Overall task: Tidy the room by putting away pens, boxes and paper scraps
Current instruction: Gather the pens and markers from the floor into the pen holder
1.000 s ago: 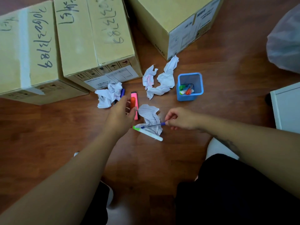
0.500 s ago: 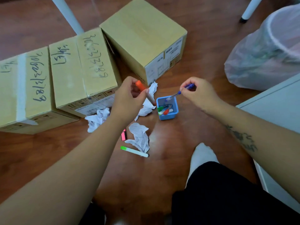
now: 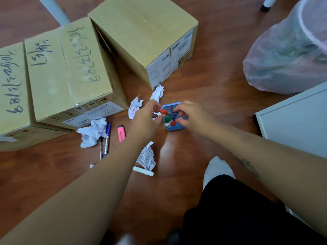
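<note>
A small blue pen holder [image 3: 174, 128] stands on the wooden floor with green and red-capped pens inside. My left hand [image 3: 147, 116] pinches an orange marker [image 3: 163, 111] right over its opening. My right hand [image 3: 192, 114] pinches a thin blue pen [image 3: 174, 115], tip down into the holder. On the floor lie a pink highlighter [image 3: 121, 133], a purple marker [image 3: 107, 138], a black pen [image 3: 101, 147] and a white marker [image 3: 143, 171] partly under my left arm. Crumpled paper scraps [image 3: 93, 133] [image 3: 135, 107] [image 3: 157, 92] [image 3: 147, 156] lie around them.
Three cardboard boxes [image 3: 146, 38] [image 3: 70, 71] [image 3: 10, 94] line the left and back. A bin lined with a translucent bag [image 3: 292, 50] is at the right, a white cabinet [image 3: 297, 121] below it. A white table leg [image 3: 54, 9] rises behind the boxes. My knee and sock are at the bottom right.
My left hand lifted the orange marker off the floor and my right took the blue pen. Both hands have since come down together over the pen holder.
</note>
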A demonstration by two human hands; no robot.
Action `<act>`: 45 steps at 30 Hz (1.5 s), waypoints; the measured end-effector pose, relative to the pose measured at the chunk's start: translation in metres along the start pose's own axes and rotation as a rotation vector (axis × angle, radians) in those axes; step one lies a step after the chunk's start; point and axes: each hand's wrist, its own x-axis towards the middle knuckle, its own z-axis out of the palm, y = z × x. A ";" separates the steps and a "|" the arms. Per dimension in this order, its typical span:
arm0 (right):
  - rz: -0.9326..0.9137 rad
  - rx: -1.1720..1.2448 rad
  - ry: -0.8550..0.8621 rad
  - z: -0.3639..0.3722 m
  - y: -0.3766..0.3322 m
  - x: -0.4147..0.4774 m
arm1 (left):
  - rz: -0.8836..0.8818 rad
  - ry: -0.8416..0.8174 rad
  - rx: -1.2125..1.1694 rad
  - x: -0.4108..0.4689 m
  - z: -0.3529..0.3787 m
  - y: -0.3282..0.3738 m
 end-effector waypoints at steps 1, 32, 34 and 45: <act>-0.008 -0.001 -0.020 0.000 0.001 0.001 | -0.015 0.003 0.016 0.000 -0.002 -0.002; -0.176 -0.267 -0.309 0.172 -0.070 -0.056 | -0.538 0.182 0.265 -0.132 -0.057 -0.180; -0.152 -0.325 -0.329 0.181 -0.070 -0.059 | -0.592 0.211 0.305 -0.146 -0.060 -0.194; -0.070 -0.422 -0.368 0.196 -0.077 -0.040 | -0.719 0.367 0.376 -0.183 -0.078 -0.231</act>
